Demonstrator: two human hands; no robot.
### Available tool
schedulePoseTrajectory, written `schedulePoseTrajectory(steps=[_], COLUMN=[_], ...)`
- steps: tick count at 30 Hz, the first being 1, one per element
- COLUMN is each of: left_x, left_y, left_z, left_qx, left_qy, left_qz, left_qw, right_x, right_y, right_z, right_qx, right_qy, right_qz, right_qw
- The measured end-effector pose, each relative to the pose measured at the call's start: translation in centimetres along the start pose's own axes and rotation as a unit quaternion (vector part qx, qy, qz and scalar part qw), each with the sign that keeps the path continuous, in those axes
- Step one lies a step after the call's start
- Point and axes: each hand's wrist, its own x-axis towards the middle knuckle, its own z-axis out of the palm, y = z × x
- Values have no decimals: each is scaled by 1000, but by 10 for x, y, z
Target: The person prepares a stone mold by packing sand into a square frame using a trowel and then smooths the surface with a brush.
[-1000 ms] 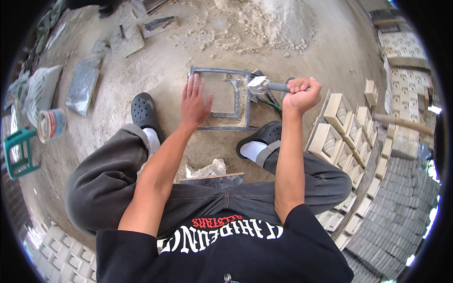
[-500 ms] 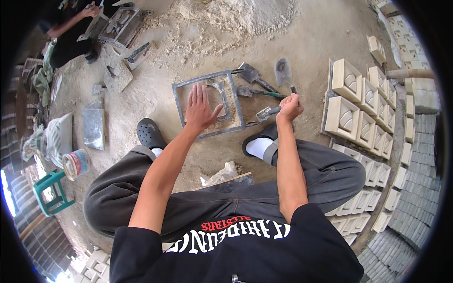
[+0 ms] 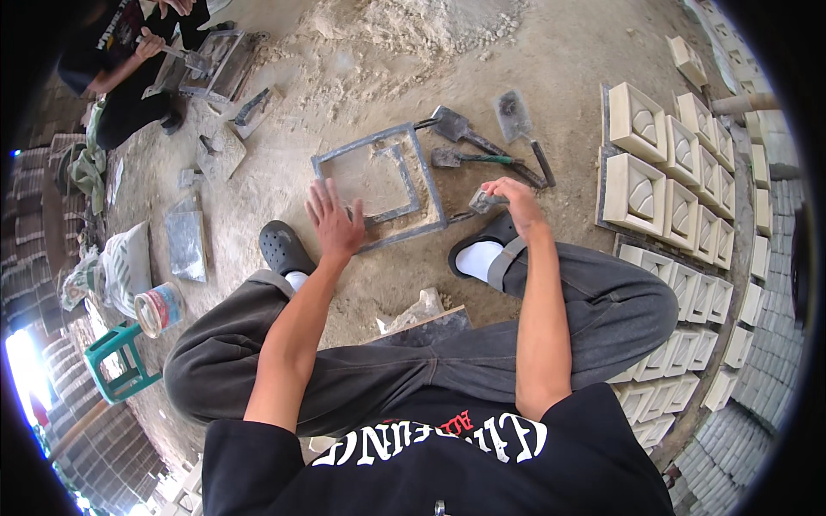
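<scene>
The frame [image 3: 428, 181] lies between the two sets of fingers, just right of the left ones and beyond and left of the right ones. The left hand [image 3: 337, 227] is spread flat over its near left side, thumb apart, with nothing held; whether the frame is touched cannot be told. The fingers of the right hand [image 3: 520, 206] are loosely bent beside a small tool [image 3: 483, 201]; whether it is gripped or only touched cannot be told.

For good control, the tool should be held by its handle, with the left fingers kept clear of its head. The frame is best steadied by light, even pressure, so that the inner bar [image 3: 406, 181] is not shifted.

Inside the frame, right of the left fingers, that bar and pale dust are seen. Well left of the left fingers, a pail [image 3: 159, 310] is placed; its contents cannot be made out. Far beyond them, a box [image 3: 234, 67] is being worked with a trowel [image 3: 196, 61] by a co-worker.
</scene>
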Motion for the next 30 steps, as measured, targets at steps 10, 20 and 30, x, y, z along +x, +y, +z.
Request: schedulePoseTrajectory(steps=[10,20,30], left_x=[-3,0,-5], left_y=[-14,-3,-7], left_z=[15,11,11], left_qx=[-310,-312,-303], left_qy=[-48,-27,-45], left_qz=[-365,-361,-374], left_qw=[877,879,875], right_x=[81,163,156], right_y=[-46,58,-9], right_z=[-25,-42,-17], right_qx=[-164,-721,-650], right_qy=[-35,-170,-293], right_qz=[310,-42,1], right_qw=[936,671,702])
